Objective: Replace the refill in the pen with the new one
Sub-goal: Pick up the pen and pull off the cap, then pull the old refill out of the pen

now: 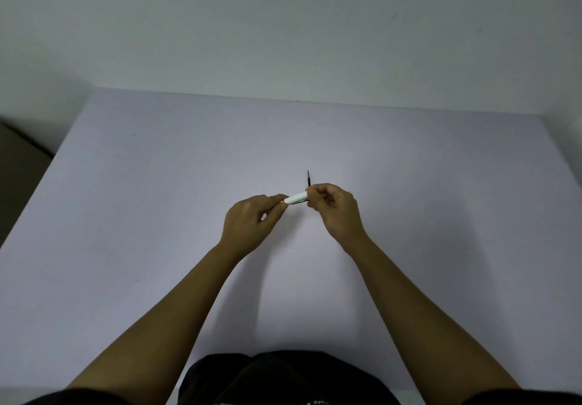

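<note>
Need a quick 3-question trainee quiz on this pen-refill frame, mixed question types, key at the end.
1. True or false: the white pen barrel lies flat on the table with nobody touching it.
2. Multiple choice: what sticks up above the right hand?
A. a thin dark refill
B. a screwdriver
C. a pencil eraser
3. Fill in: the left hand pinches the barrel's ___ end, as the camera sees it.

Key
1. False: both hands hold it above the table.
2. A
3. left
</note>
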Action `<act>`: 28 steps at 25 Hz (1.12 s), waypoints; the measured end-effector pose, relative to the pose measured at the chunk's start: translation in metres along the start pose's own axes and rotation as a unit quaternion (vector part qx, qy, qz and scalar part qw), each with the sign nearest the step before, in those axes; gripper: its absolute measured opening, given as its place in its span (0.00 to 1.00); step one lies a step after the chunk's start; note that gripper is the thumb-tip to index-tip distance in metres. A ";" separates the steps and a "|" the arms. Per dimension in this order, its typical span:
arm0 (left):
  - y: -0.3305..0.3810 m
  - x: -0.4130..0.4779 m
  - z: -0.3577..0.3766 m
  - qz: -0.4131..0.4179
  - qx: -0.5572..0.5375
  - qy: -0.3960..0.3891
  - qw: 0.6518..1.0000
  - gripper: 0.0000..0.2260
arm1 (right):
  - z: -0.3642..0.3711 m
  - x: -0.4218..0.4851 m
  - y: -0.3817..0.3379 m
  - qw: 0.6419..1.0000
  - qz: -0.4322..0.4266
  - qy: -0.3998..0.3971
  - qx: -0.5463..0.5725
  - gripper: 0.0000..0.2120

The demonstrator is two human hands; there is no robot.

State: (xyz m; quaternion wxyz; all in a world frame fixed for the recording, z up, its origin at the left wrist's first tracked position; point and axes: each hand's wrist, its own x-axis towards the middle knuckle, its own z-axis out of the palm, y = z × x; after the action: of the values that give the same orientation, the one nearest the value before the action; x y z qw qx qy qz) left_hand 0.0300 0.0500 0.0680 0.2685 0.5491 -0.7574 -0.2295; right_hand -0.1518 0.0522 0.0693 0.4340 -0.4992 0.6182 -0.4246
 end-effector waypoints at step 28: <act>-0.039 -0.001 0.024 -0.121 -0.057 -0.050 0.990 0.07 | 0.001 0.032 0.102 0.950 0.210 0.021 -0.230 0.11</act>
State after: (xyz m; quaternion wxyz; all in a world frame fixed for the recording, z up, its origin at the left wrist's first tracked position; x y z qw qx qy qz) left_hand 0.0420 0.0407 0.0249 0.2314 0.6085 -0.6834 -0.3305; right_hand -0.1799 0.0348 -0.0324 0.3737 -0.4353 0.7988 -0.1809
